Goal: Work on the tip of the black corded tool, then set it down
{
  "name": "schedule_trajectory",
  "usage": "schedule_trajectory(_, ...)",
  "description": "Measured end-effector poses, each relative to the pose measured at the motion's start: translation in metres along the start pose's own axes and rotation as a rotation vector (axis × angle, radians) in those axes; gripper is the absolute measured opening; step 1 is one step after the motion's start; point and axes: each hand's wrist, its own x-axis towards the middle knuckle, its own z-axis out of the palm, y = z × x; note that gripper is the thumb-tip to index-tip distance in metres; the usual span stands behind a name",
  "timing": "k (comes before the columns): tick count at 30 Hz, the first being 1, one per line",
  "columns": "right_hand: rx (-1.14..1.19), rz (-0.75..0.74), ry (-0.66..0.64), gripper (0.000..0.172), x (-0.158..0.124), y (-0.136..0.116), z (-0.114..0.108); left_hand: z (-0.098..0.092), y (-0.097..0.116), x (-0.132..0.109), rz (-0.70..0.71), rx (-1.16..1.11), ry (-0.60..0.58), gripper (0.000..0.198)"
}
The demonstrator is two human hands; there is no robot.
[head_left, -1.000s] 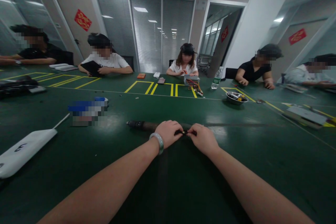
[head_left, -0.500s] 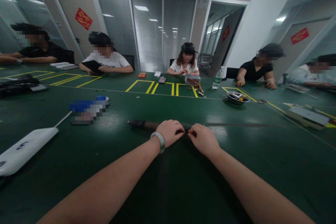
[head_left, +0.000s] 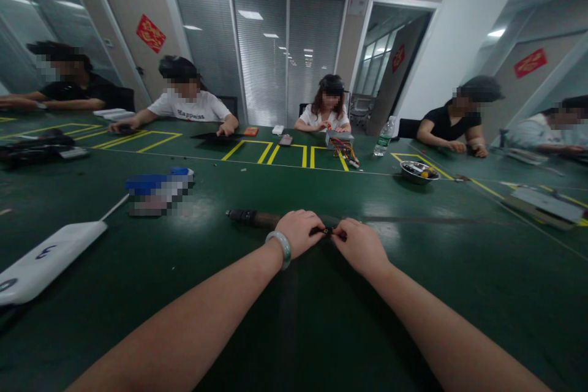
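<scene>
My left hand [head_left: 299, 234], with a pale green bangle [head_left: 285, 250] on its wrist, is closed in a pinch over the table. Facing it, my right hand [head_left: 361, 247] pinches too, thumb and fingers together. Between the fingertips of both is a small black part [head_left: 327, 231] with a tiny yellowish spot; its exact kind is too small to make out. Just behind my hands lies a dark, long, cylindrical tool [head_left: 243, 217] resembling an electric screwdriver, partly hidden by my left hand.
On the green table [head_left: 220, 331], a white power bank [head_left: 55, 260] with a cable lies left, near a blurred blue-and-white item [head_left: 160, 190]. A metal bowl [head_left: 419, 173] of small parts, a water bottle [head_left: 384, 138] and a metal box with wires [head_left: 340, 139] are farther back. Several people sit opposite.
My hands keep the same pinch, with barely any movement. Across the table, the person in the white shirt has lowered a dark flat object to the tabletop. The view has shifted slightly.
</scene>
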Motion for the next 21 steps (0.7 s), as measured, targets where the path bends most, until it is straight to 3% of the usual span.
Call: schedule_trajectory(21, -0.001, -0.046, 0.002, 0.005, 0.0022, 0.0027, 0.0064, 0.0003, -0.0005, 0.0020, -0.018, 0.006, -0.013, 0.020)
